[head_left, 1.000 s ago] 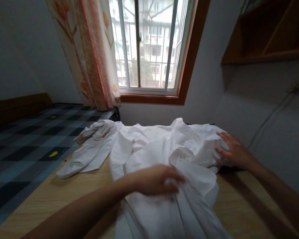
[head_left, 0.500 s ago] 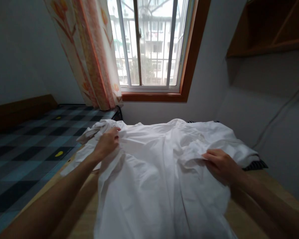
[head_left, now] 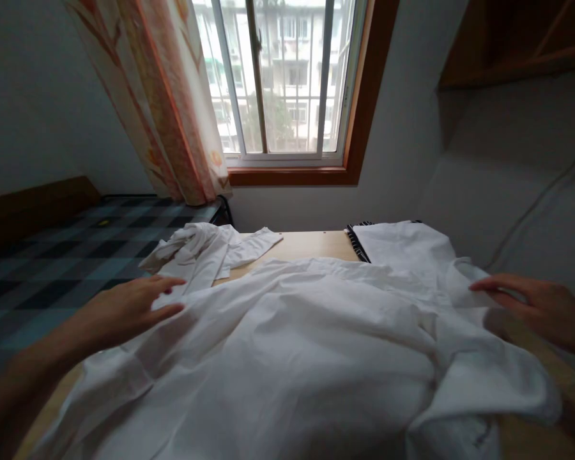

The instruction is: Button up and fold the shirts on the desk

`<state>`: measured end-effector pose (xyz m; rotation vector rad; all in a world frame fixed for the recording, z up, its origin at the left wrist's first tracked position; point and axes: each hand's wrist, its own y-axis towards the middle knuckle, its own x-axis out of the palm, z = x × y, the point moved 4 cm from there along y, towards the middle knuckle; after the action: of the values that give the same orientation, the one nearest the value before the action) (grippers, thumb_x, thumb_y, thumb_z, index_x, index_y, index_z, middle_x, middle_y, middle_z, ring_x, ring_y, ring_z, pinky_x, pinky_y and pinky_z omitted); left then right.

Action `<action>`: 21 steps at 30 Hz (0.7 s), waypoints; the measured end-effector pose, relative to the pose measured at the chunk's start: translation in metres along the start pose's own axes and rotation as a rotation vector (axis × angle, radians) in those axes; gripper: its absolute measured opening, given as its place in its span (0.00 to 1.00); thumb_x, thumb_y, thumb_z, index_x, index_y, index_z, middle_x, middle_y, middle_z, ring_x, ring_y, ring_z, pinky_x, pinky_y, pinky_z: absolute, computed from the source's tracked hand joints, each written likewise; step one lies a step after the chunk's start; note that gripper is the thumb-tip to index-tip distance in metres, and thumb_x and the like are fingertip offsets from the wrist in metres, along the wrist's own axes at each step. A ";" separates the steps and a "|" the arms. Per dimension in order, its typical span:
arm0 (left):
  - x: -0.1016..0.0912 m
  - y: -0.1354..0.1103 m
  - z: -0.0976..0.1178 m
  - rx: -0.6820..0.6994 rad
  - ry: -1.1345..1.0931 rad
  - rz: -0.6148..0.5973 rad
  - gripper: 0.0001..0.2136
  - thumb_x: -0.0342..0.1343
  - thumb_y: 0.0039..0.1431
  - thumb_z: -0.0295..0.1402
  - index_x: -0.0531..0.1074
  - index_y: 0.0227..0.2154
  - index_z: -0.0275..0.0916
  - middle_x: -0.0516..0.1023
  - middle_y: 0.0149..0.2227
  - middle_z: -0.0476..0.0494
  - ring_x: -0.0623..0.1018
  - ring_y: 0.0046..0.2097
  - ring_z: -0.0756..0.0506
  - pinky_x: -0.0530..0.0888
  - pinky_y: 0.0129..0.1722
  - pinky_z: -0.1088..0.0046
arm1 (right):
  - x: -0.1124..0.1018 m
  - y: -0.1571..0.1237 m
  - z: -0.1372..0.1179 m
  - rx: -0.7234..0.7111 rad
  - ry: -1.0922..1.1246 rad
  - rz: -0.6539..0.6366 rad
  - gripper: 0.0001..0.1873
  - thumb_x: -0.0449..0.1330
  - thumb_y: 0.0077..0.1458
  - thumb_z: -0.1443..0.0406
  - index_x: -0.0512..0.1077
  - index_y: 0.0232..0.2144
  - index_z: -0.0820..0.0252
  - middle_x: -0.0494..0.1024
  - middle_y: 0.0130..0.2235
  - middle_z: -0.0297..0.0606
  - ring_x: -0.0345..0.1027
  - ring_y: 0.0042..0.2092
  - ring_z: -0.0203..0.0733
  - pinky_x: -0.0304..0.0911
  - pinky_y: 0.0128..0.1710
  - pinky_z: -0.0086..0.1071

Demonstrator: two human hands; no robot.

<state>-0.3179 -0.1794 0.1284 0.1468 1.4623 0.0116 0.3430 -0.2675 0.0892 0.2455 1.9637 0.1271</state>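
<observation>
A large white shirt (head_left: 316, 345) lies spread and wrinkled across the table in front of me, one sleeve towards the lower left and bunched cloth at the lower right. My left hand (head_left: 141, 305) is at the shirt's left side, thumb and fingers apart, with no cloth between them. At the right, my right hand (head_left: 536, 303) has its fingertips pinched on a raised edge of the white cloth. Beyond the shirt, a crumpled white garment (head_left: 206, 246) lies at the table's far left. A folded white garment (head_left: 402, 246) rests at the far right.
The pale wooden table (head_left: 311, 245) shows between the two far garments. Black striped cloth (head_left: 358, 244) peeks from under the folded one. On the left is a bed with a checked cover (head_left: 124, 223); a curtain (head_left: 158, 96) hangs by the window (head_left: 287, 83). A wooden shelf (head_left: 512, 70) juts out upper right.
The shirt has come down nearer me and spread wider, uncovering the table's far part. My hands have moved apart, and my left hand has let go of the cloth.
</observation>
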 end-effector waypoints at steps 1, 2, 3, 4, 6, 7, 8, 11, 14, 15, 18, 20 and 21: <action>0.005 0.017 0.033 0.105 -0.031 -0.066 0.27 0.55 0.47 0.50 0.75 0.48 0.41 0.80 0.43 0.45 0.78 0.42 0.42 0.71 0.43 0.70 | -0.002 0.011 -0.005 0.032 -0.032 0.094 0.19 0.52 0.54 0.53 0.77 0.38 0.53 0.80 0.44 0.46 0.75 0.41 0.53 0.66 0.41 0.43; 0.010 0.034 0.061 0.176 -0.053 -0.063 0.29 0.53 0.49 0.50 0.73 0.52 0.39 0.79 0.47 0.41 0.78 0.45 0.41 0.70 0.47 0.68 | 0.002 0.021 -0.011 0.047 -0.056 0.109 0.22 0.51 0.55 0.52 0.76 0.43 0.56 0.79 0.47 0.47 0.74 0.43 0.53 0.66 0.43 0.42; 0.018 0.051 0.085 0.228 -0.071 -0.043 0.31 0.54 0.49 0.50 0.71 0.53 0.37 0.78 0.49 0.38 0.76 0.49 0.39 0.69 0.50 0.66 | 0.010 0.030 -0.019 0.057 -0.077 0.063 0.25 0.51 0.55 0.51 0.74 0.46 0.59 0.78 0.48 0.48 0.74 0.45 0.53 0.65 0.44 0.41; 0.028 0.067 0.104 0.263 -0.104 -0.009 0.31 0.54 0.50 0.49 0.70 0.54 0.36 0.76 0.51 0.36 0.75 0.51 0.39 0.68 0.51 0.66 | 0.021 0.036 -0.026 0.070 -0.107 -0.012 0.27 0.53 0.54 0.50 0.72 0.49 0.61 0.78 0.48 0.49 0.74 0.45 0.53 0.65 0.44 0.41; 0.057 0.095 0.127 0.238 -0.188 -0.040 0.32 0.55 0.50 0.49 0.69 0.54 0.33 0.77 0.50 0.35 0.77 0.47 0.39 0.70 0.46 0.69 | 0.043 0.041 -0.036 0.102 -0.207 -0.159 0.30 0.58 0.50 0.49 0.70 0.50 0.62 0.80 0.44 0.50 0.74 0.44 0.56 0.65 0.41 0.40; 0.072 0.105 0.133 0.199 -0.222 -0.054 0.32 0.56 0.50 0.49 0.69 0.54 0.33 0.78 0.46 0.36 0.78 0.44 0.40 0.71 0.43 0.70 | 0.052 0.040 -0.039 0.118 -0.262 -0.202 0.30 0.60 0.48 0.49 0.70 0.50 0.62 0.80 0.42 0.50 0.74 0.43 0.57 0.64 0.38 0.40; 0.085 0.112 0.137 0.180 -0.236 -0.058 0.30 0.56 0.50 0.49 0.70 0.52 0.34 0.79 0.43 0.38 0.78 0.42 0.41 0.70 0.40 0.71 | 0.059 0.038 -0.040 0.128 -0.309 -0.224 0.29 0.60 0.48 0.50 0.70 0.49 0.61 0.80 0.41 0.49 0.74 0.42 0.57 0.63 0.36 0.39; 0.109 0.117 0.149 0.198 -0.213 -0.022 0.17 0.55 0.53 0.44 0.76 0.38 0.37 0.79 0.33 0.42 0.77 0.36 0.42 0.68 0.35 0.72 | 0.065 0.025 -0.040 0.100 -0.351 -0.233 0.16 0.57 0.52 0.58 0.72 0.41 0.58 0.81 0.37 0.45 0.75 0.39 0.53 0.59 0.33 0.35; 0.105 0.106 0.159 0.267 -0.284 0.082 0.10 0.53 0.55 0.38 0.75 0.30 0.38 0.77 0.28 0.44 0.75 0.32 0.44 0.65 0.32 0.72 | 0.049 0.019 -0.038 0.049 -0.360 -0.235 0.07 0.56 0.52 0.64 0.73 0.32 0.55 0.81 0.34 0.39 0.74 0.38 0.48 0.57 0.33 0.33; 0.099 0.103 0.160 0.285 -0.344 0.131 0.10 0.52 0.55 0.37 0.74 0.31 0.38 0.76 0.27 0.45 0.74 0.30 0.45 0.65 0.31 0.73 | 0.037 0.021 -0.038 0.049 -0.373 -0.223 0.06 0.56 0.52 0.64 0.73 0.30 0.55 0.80 0.32 0.37 0.74 0.37 0.47 0.56 0.32 0.33; 0.067 0.101 0.157 0.288 -0.482 0.314 0.11 0.51 0.57 0.39 0.74 0.34 0.38 0.75 0.26 0.48 0.72 0.28 0.47 0.64 0.30 0.74 | -0.011 0.046 -0.044 0.069 -0.408 -0.113 0.05 0.59 0.51 0.63 0.74 0.30 0.55 0.78 0.28 0.36 0.73 0.32 0.45 0.56 0.29 0.33; 0.039 0.108 0.149 0.232 -0.477 0.452 0.13 0.51 0.57 0.41 0.73 0.34 0.38 0.75 0.26 0.48 0.72 0.28 0.47 0.65 0.30 0.74 | -0.043 0.079 -0.060 0.038 -0.436 0.031 0.06 0.59 0.50 0.64 0.75 0.32 0.56 0.79 0.30 0.38 0.72 0.32 0.44 0.56 0.29 0.32; 0.025 0.114 0.145 0.190 -0.450 0.516 0.13 0.50 0.58 0.42 0.73 0.35 0.37 0.75 0.27 0.47 0.73 0.29 0.46 0.65 0.31 0.73 | -0.054 0.099 -0.071 0.019 -0.469 0.096 0.08 0.59 0.50 0.63 0.76 0.34 0.59 0.80 0.32 0.39 0.73 0.33 0.45 0.57 0.30 0.32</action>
<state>-0.1623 -0.0772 0.1303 0.6391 0.9439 0.2448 0.3096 -0.1819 0.1858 0.3488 1.4884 0.1021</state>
